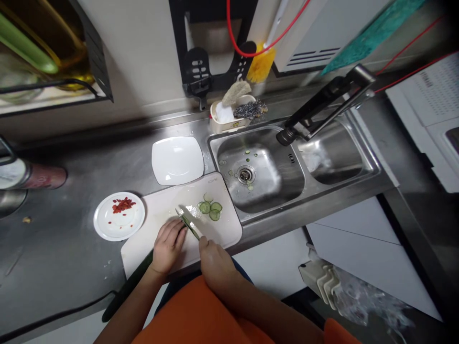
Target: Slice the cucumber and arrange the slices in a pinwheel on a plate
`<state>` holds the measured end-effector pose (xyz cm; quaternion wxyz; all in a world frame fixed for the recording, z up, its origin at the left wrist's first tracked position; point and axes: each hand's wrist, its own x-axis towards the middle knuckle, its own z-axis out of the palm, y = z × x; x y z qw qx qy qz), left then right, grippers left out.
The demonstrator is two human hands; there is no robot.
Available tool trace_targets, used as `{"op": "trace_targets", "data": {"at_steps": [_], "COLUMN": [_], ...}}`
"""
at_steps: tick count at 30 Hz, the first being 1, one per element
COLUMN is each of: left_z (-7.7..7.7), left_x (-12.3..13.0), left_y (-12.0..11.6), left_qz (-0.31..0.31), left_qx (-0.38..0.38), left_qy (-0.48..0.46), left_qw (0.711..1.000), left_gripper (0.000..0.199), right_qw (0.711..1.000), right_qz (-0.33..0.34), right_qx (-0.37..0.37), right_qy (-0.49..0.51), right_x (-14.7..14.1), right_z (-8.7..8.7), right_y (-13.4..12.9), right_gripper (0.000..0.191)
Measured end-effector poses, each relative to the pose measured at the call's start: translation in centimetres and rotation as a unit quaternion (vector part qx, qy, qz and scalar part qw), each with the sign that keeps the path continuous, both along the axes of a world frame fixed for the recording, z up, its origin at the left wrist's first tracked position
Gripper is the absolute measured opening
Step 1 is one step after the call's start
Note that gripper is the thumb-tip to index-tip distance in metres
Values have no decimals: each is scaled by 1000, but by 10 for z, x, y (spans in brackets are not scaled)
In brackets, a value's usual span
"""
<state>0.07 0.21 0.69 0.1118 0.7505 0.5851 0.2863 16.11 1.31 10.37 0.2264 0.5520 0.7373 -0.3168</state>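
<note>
A long dark green cucumber (131,284) runs under my left forearm, its cut end on the white cutting board (154,208). My left hand (168,246) is closed over that end, fingers bent near the blade. With its fist wrapped round the handle, my right hand (217,260) holds a kitchen knife (189,220), the blade against the cucumber's end. The handle is hidden in the hand. Several thin cucumber slices (211,208) lie on the board to the right of the blade.
Left of the board, a round white plate (103,222) carries small red pieces. Behind it stands an unfilled square white dish (177,160). At right is a double steel sink (267,200) with green scraps and a black faucet (311,107). A sponge holder (229,125) sits behind.
</note>
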Motion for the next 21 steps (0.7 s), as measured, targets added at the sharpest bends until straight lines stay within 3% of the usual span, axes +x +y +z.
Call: {"op": "trace_targets", "data": {"at_steps": [15,21], "left_z": [-3,-5], "left_x": [-2,-2], "left_y": [-1,-2], "left_qz": [1,4], "left_qx": [-16,-20], "left_qy": [-11,-17], "left_qw": [1000,1000], "left_gripper": [22,23], "right_qw": [998,999], "right_qz": [-9,-26], "right_qx": [65,26], "right_qy": [20,39], "right_x": [-10,-15], "right_z": [-24,-36], "right_y": [3,8], "right_gripper": [30,30]}}
